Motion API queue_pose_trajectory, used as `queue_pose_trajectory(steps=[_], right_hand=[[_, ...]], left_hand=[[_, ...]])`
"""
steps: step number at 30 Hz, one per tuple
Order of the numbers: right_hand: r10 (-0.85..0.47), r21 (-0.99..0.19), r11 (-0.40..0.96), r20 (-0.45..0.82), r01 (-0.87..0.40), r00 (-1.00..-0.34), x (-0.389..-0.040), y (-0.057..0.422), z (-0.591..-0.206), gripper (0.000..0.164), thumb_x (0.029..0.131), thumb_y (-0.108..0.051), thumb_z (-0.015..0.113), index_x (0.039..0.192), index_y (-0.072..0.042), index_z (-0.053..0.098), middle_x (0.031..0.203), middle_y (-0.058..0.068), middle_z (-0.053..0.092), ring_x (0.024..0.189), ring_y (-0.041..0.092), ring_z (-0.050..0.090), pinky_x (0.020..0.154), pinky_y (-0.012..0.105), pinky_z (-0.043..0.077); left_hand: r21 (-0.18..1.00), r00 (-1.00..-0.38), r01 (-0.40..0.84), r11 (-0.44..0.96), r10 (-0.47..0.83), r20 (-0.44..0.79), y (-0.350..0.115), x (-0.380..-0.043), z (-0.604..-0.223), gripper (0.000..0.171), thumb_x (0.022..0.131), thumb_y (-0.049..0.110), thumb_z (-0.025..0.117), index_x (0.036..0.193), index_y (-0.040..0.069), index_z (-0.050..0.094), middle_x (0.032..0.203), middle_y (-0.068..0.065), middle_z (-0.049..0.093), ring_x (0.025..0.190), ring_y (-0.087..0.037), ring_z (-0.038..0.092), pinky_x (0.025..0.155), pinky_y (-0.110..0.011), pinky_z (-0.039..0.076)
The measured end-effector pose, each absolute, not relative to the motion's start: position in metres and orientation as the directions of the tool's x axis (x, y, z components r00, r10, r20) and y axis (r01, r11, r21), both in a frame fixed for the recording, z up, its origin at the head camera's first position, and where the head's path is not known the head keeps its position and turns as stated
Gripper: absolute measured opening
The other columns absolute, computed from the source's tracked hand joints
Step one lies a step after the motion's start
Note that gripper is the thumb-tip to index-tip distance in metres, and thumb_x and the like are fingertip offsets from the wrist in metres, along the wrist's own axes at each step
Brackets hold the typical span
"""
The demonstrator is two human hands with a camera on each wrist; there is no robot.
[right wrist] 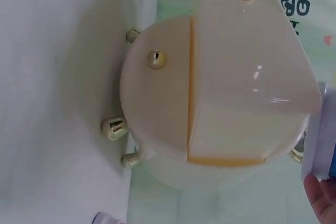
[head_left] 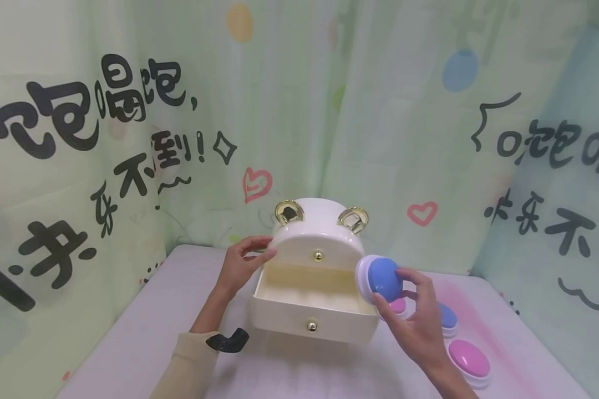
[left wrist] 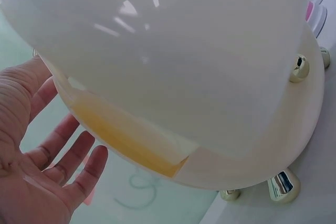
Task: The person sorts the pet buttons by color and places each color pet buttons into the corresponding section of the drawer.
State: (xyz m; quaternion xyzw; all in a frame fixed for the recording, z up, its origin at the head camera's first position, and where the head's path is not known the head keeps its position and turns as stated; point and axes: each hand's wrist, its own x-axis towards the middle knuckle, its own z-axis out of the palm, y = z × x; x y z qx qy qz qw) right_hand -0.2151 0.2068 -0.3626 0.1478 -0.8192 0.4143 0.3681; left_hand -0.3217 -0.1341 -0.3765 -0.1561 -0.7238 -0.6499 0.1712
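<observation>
In front of me stands a white cabinet (head_left: pixel 309 213) with two gold ear-shaped trims. One of its drawers (head_left: pixel 314 321) is pulled out, and its cream inside shows from above. My left hand (head_left: pixel 247 260) touches the cabinet's left edge; in the left wrist view its fingers (left wrist: pixel 86 174) are slightly bent and hold nothing. My right hand (head_left: pixel 419 310) pinches a round white case with a blue domed top (head_left: pixel 385 280), tilted beside the open drawer's right side. The right wrist view shows only the white edge of this case (right wrist: pixel 317 135).
On the table to the right lie a pink-topped round case (head_left: pixel 469 360), a blue-topped one (head_left: pixel 448 317) and another pink one (head_left: pixel 398 306), partly hidden. The cabinet stands on gold feet (right wrist: pixel 114 128). Behind hangs a printed curtain (head_left: pixel 394 111).
</observation>
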Motion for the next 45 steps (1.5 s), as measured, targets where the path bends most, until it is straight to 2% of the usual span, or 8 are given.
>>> queue_pose_trajectory(steps=[6, 10, 14, 21, 26, 32, 37, 45], right_hand=[[0.021, -0.560, 0.614, 0.716, -0.556, -0.697, -0.215, 0.200, -0.361, 0.070, 0.077, -0.003, 0.087, 0.137, -0.001, 0.051, 0.134, 0.011, 0.056, 0.105, 0.005, 0.055, 0.086, 0.008, 0.045], [-0.042, -0.516, 0.598, 0.744, -0.614, -0.667, -0.215, 0.196, -0.362, 0.069, 0.076, -0.002, 0.088, 0.136, -0.002, 0.052, 0.132, 0.008, 0.057, 0.095, 0.006, 0.058, 0.082, 0.009, 0.049], [-0.107, -0.469, 0.582, 0.766, -0.664, -0.634, -0.218, 0.193, -0.361, 0.068, 0.075, -0.001, 0.088, 0.133, -0.003, 0.054, 0.131, 0.008, 0.058, 0.095, 0.006, 0.059, 0.084, 0.008, 0.048], [-0.183, -0.437, 0.583, 0.751, -0.685, -0.635, -0.225, 0.188, -0.362, 0.063, 0.075, -0.005, 0.089, 0.129, -0.004, 0.055, 0.127, 0.006, 0.059, 0.096, 0.011, 0.060, 0.086, 0.009, 0.048], [-0.221, -0.413, 0.591, 0.743, -0.693, -0.632, -0.231, 0.188, -0.360, 0.058, 0.076, -0.010, 0.089, 0.124, -0.004, 0.057, 0.123, 0.006, 0.062, 0.100, 0.014, 0.060, 0.084, 0.015, 0.050], [-0.227, -0.435, 0.640, 0.681, -0.634, -0.696, -0.233, 0.187, -0.358, 0.053, 0.077, -0.018, 0.088, 0.119, -0.003, 0.060, 0.116, 0.006, 0.066, 0.093, 0.014, 0.061, 0.077, 0.030, 0.053], [-0.220, -0.482, 0.648, 0.622, -0.589, -0.752, -0.234, 0.186, -0.357, 0.052, 0.078, -0.020, 0.088, 0.119, -0.003, 0.060, 0.114, 0.007, 0.066, 0.094, 0.017, 0.061, 0.077, 0.029, 0.052], [-0.200, -0.511, 0.660, 0.587, -0.551, -0.785, -0.233, 0.184, -0.356, 0.054, 0.077, -0.023, 0.088, 0.119, -0.003, 0.060, 0.115, 0.008, 0.064, 0.101, 0.019, 0.059, 0.080, 0.033, 0.050]], left_hand=[[0.886, -0.891, 0.451, 0.104, 0.004, 0.453, -0.134, -0.322, -0.375, 0.039, 0.091, 0.022, 0.080, 0.126, 0.007, 0.071, 0.125, -0.013, 0.070, 0.117, -0.027, 0.065, 0.089, -0.025, 0.055], [0.888, -0.896, 0.441, 0.129, -0.006, 0.445, -0.131, -0.311, -0.366, 0.038, 0.093, 0.017, 0.077, 0.127, 0.003, 0.069, 0.126, -0.016, 0.069, 0.119, -0.030, 0.064, 0.091, -0.028, 0.055], [0.897, -0.906, 0.418, 0.146, -0.009, 0.424, -0.128, -0.295, -0.352, 0.037, 0.093, 0.011, 0.075, 0.127, -0.001, 0.068, 0.127, -0.020, 0.068, 0.120, -0.034, 0.063, 0.093, -0.032, 0.054], [0.902, -0.909, 0.410, 0.136, -0.019, 0.416, -0.132, -0.316, -0.373, 0.038, 0.093, 0.014, 0.077, 0.127, 0.003, 0.069, 0.127, -0.017, 0.069, 0.121, -0.031, 0.063, 0.091, -0.027, 0.053], [0.893, -0.899, 0.435, 0.118, -0.008, 0.439, -0.134, -0.322, -0.378, 0.038, 0.092, 0.019, 0.079, 0.126, 0.006, 0.071, 0.126, -0.013, 0.070, 0.118, -0.027, 0.064, 0.089, -0.026, 0.054], [0.882, -0.888, 0.458, 0.110, 0.005, 0.460, -0.135, -0.323, -0.378, 0.038, 0.091, 0.021, 0.079, 0.125, 0.007, 0.071, 0.124, -0.012, 0.071, 0.117, -0.026, 0.065, 0.089, -0.026, 0.055], [0.880, -0.886, 0.462, 0.108, 0.007, 0.464, -0.135, -0.323, -0.378, 0.038, 0.092, 0.020, 0.079, 0.126, 0.006, 0.071, 0.124, -0.012, 0.071, 0.117, -0.026, 0.065, 0.089, -0.026, 0.054], [0.883, -0.889, 0.455, 0.113, 0.000, 0.458, -0.134, -0.321, -0.377, 0.038, 0.091, 0.018, 0.079, 0.126, 0.005, 0.071, 0.125, -0.013, 0.070, 0.118, -0.028, 0.065, 0.088, -0.024, 0.054]])
